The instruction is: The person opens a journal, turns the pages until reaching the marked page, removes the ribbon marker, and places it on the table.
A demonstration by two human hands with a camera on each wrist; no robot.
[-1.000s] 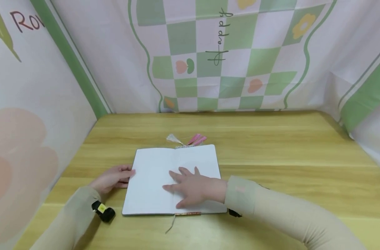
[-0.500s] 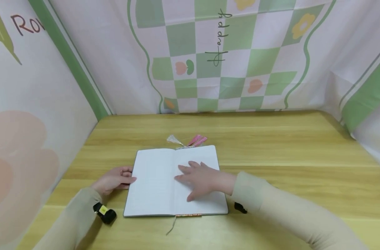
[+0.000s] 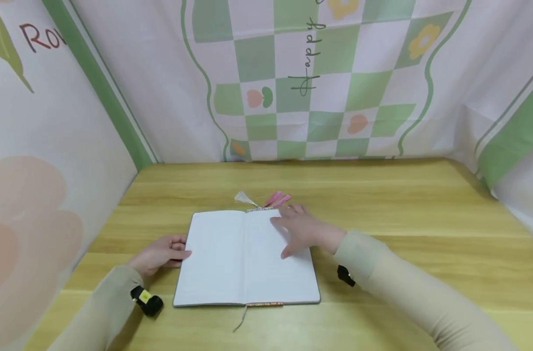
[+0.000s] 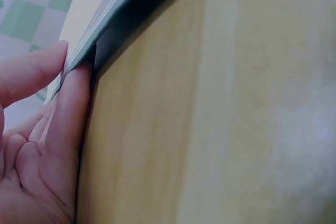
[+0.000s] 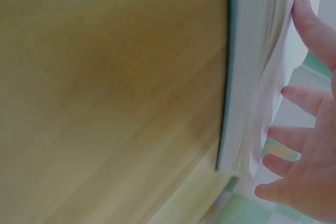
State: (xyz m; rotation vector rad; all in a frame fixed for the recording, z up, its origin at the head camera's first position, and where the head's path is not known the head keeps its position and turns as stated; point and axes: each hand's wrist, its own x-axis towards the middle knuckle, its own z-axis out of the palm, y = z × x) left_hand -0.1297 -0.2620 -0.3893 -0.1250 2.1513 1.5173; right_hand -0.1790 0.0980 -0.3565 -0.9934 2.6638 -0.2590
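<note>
An open notebook (image 3: 214, 258) with blank-looking white pages lies on the wooden table. My left hand (image 3: 161, 253) pinches its left edge; in the left wrist view the thumb (image 4: 37, 72) is on the page side and a finger (image 4: 71, 108) reaches under the dark cover (image 4: 126, 30). Spread over the upper right page, my right hand (image 3: 308, 229) has its fingertips at the paper near the outer edge. The right wrist view has the thick page block (image 5: 252, 51) beside those extended fingers (image 5: 291, 137).
White tassels (image 3: 244, 198) and pink tassels (image 3: 277, 198) stick out beyond the notebook's top edge. A thin ribbon (image 3: 239, 319) and a patterned orange strip (image 3: 264, 304) show at its bottom. Printed curtains (image 3: 328, 97) stand behind the table (image 3: 402, 204) and at its sides.
My right hand has slid from the notebook's middle to the right and up toward the upper right corner. The left hand stays at the left edge, with its thumb slightly lower.
</note>
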